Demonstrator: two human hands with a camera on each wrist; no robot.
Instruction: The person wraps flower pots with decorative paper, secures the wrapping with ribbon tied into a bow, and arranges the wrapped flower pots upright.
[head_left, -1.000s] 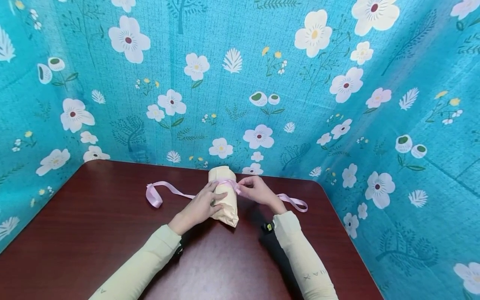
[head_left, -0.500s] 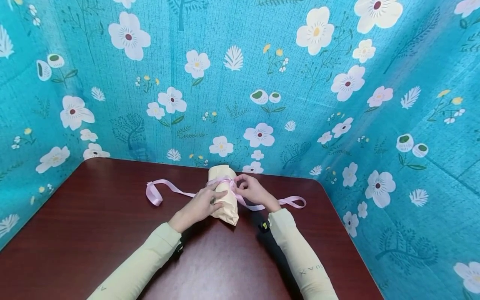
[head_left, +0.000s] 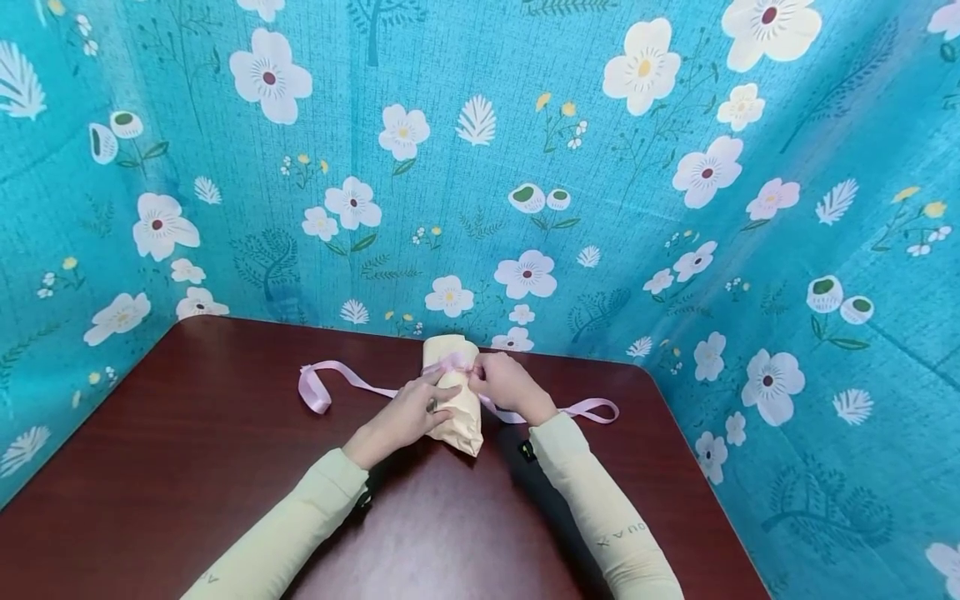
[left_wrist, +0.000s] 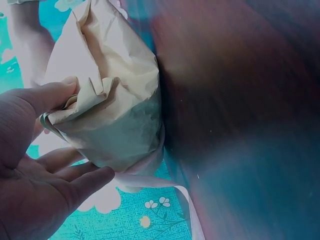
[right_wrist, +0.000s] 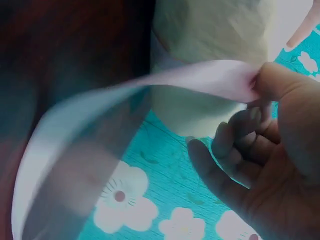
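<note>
A cream paper-wrapped package [head_left: 461,410] lies near the table's far edge, its crumpled folded end towards me. A pink satin ribbon [head_left: 454,362] passes round its upper part, with a loose tail on each side. My left hand [head_left: 403,414] holds the package from the left; in the left wrist view its thumb presses on the folded paper [left_wrist: 95,97] and other fingers reach along the side. My right hand [head_left: 514,387] is at the package's right side. Seen from the right wrist, it pinches the ribbon [right_wrist: 215,80] between thumb and fingers, and the ribbon trails off to the left.
The dark red-brown table [head_left: 225,450] ends behind the package at a blue flowered cloth [head_left: 450,208], which also hangs on both sides. One ribbon tail [head_left: 358,382] curls on the left of the table; the other ribbon end [head_left: 600,408] loops to the right.
My right hand has turned over and shifted slightly left, close against the ribbon at the package's right side. The ribbon's right tail now lies lower, past the wrist. My left hand stays on the package.
</note>
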